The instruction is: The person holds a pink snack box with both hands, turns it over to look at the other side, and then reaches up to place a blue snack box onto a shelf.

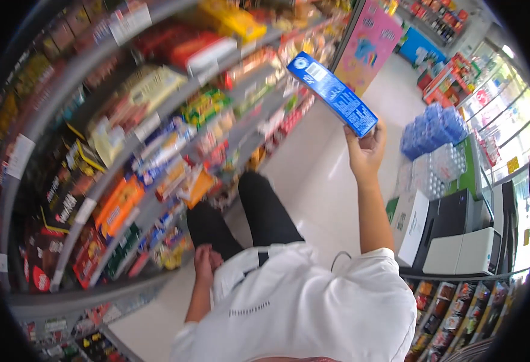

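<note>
My right hand (369, 148) is raised out in front of me and grips a long, flat blue box (336, 93) by its near end. The box tilts up to the left, and a side with white print and a pale barcode patch faces me. My left hand (206, 263) hangs low beside my thigh, its fingers curled in, and no object shows in it. Nearest to that hand are the lower shelves (138, 211) of packaged snacks.
Long shelves of boxed and bagged sweets curve along my left. Shrink-wrapped bottle packs (434, 130) stand on the right, near a counter with a white machine (463, 252). A pink panel (367, 45) closes the far shelf end. Pale floor (319, 175) runs between.
</note>
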The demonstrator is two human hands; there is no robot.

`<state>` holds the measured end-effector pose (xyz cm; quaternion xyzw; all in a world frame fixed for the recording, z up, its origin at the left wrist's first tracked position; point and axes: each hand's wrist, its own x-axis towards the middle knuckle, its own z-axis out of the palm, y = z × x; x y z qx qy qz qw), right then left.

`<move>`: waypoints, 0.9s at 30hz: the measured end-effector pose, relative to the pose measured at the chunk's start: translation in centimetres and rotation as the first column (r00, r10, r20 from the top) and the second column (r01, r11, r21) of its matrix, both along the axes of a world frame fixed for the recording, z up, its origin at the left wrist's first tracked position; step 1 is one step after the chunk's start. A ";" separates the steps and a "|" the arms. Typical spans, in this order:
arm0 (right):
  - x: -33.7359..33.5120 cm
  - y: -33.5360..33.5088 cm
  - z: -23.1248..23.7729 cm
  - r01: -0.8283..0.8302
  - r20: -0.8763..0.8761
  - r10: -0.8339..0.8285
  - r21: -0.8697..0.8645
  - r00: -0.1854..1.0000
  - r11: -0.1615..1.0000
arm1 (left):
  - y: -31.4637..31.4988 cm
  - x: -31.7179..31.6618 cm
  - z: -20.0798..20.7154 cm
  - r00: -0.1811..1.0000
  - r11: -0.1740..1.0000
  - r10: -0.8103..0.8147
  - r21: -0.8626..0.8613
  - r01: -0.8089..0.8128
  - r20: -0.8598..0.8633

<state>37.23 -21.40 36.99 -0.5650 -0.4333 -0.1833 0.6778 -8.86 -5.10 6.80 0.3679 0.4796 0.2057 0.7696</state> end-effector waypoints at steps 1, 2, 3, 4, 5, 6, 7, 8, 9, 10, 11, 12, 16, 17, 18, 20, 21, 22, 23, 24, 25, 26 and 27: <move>-1.4 -0.3 -2.1 -0.039 -0.061 0.036 -0.035 0.997 0.999 | -0.2 0.1 0.4 0.999 1.000 -0.014 0.013 0.014 -0.031; -2.4 -0.5 -4.1 -0.060 -0.111 0.052 -0.068 0.992 0.996 | 0.0 0.3 0.4 0.996 0.999 -0.046 0.020 0.047 -0.073; -3.4 -0.6 -6.0 -0.117 -0.251 0.097 -0.066 0.963 0.991 | 0.1 0.5 0.5 0.994 0.998 -0.057 0.016 0.059 -0.095; -4.6 -0.9 -7.8 -0.174 -0.387 0.140 -0.055 0.911 0.983 | 0.2 0.8 0.7 0.994 0.998 -0.066 0.000 0.067 -0.092; -5.7 -1.2 -9.3 -0.232 -0.541 0.182 -0.026 0.821 0.972 | 0.4 1.3 1.1 0.993 0.996 -0.085 -0.019 0.084 -0.083; -6.5 -1.0 -10.5 -0.257 -0.588 0.184 -0.042 0.788 0.966 | 0.8 1.6 1.2 0.985 0.990 -0.137 -0.022 0.136 -0.103; -7.2 -0.9 -11.8 -0.338 -0.726 0.286 0.077 0.626 0.938 | 1.1 2.8 1.8 0.978 0.984 -0.178 -0.038 0.174 -0.112; -8.5 -0.8 -13.2 -0.382 -0.825 0.374 0.212 0.424 0.900 | 1.2 3.4 1.8 0.979 0.981 -0.193 -0.046 0.190 -0.071; -9.5 -0.9 -14.6 -0.425 -0.867 0.385 0.233 0.316 0.875 | 1.5 4.0 2.3 0.959 0.964 -0.264 -0.049 0.260 -0.102; -10.1 -0.8 -16.3 -0.464 -0.895 0.395 0.266 0.207 0.845 | 1.7 4.1 2.0 0.950 0.953 -0.303 -0.019 0.303 -0.080; -10.6 -0.8 -18.5 -0.503 -0.920 0.378 0.280 0.102 0.818 | 1.9 4.6 2.1 0.939 0.940 -0.340 -0.007 0.340 -0.044; -11.5 -0.8 -20.1 -0.505 -0.940 0.339 0.276 0.036 0.817 | 2.0 5.3 2.1 0.929 0.930 -0.368 -0.020 0.368 -0.032; -13.9 -1.7 -24.8 -0.602 -0.957 0.228 0.290 -0.178 0.744 | 1.9 7.1 3.0 0.936 0.939 -0.333 -0.054 0.341 0.115; -14.3 -2.2 -25.9 -0.630 -0.956 0.189 0.289 -0.223 0.721 | 1.7 7.2 2.7 0.935 0.935 -0.338 -0.074 0.347 0.113; -14.7 -2.2 -26.3 -0.633 -0.958 0.182 0.283 -0.221 0.720 | 1.8 7.2 2.5 0.941 0.941 -0.295 -0.120 0.316 0.163; -15.2 -2.1 -26.8 -0.691 -0.982 0.047 0.163 -0.184 0.704 | 1.9 7.4 2.0 0.945 0.943 -0.245 -0.172 0.284 0.218; -15.5 -1.9 -26.6 -0.731 -0.994 0.017 0.090 -0.107 0.677 | 1.8 7.5 2.2 0.944 0.944 -0.266 -0.148 0.296 0.193; -15.6 -1.5 -26.4 -0.734 -0.994 0.007 0.082 -0.105 0.674 | 1.7 7.4 2.2 0.944 0.943 -0.286 -0.126 0.308 0.167; -15.4 -1.0 -26.2 -0.776 -0.999 -0.036 -0.013 -0.013 0.630 | 2.1 7.0 1.0 0.931 0.937 -0.283 -0.140 0.320 0.231; -15.4 -0.4 -26.1 -0.808 -0.994 -0.072 -0.107 0.081 0.580 | 2.3 7.0 0.3 0.932 0.937 -0.276 -0.149 0.315 0.234; -15.5 0.2 -26.4 -0.807 -0.991 -0.050 -0.129 0.123 0.576 | 2.4 6.8 -0.3 0.914 0.927 -0.339 -0.089 0.365 0.224; -15.4 0.5 -26.9 -0.811 -0.991 -0.060 -0.134 0.122 0.569 | 2.4 6.5 -0.9 0.892 0.910 -0.399 -0.029 0.414 0.211; -15.1 1.0 -27.4 -0.802 -0.985 -0.069 -0.167 0.156 0.573 | 2.6 6.6 -0.9 0.899 0.909 -0.383 -0.085 0.407 0.214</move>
